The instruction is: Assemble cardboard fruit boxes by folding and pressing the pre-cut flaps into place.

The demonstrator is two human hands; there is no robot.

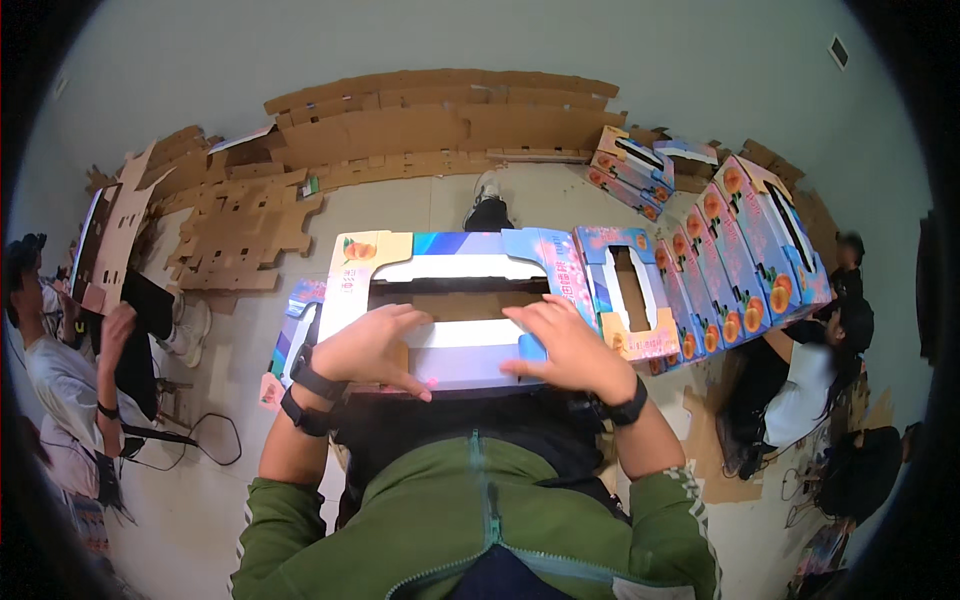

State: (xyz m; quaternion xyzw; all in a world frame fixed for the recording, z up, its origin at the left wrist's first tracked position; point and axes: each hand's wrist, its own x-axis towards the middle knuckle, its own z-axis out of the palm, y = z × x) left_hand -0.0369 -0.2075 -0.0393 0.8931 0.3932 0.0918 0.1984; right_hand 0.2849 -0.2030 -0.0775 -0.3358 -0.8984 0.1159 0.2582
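A printed cardboard fruit box (470, 365) with peach pictures and a wide cut-out opening lies in front of my lap. My left hand (365, 350) grips its near edge at the left, fingers over the top and thumb down the front. On the right, my right hand (572, 350) holds the same edge, its thumb by a blue patch. Brown cardboard shows inside the opening. Close to the box's right side stands a smaller-looking printed box (605, 275). Another printed box (296, 335) is partly hidden at the left, behind my left forearm.
A row of printed boxes (735, 255) runs along the right, with a further stack (630, 170) beyond. Flat brown cardboard sheets (240, 225) and a low cardboard wall (400, 130) lie ahead. One person (70, 370) sits at left, another (800, 380) at right. A black cable (238, 440) crosses the floor.
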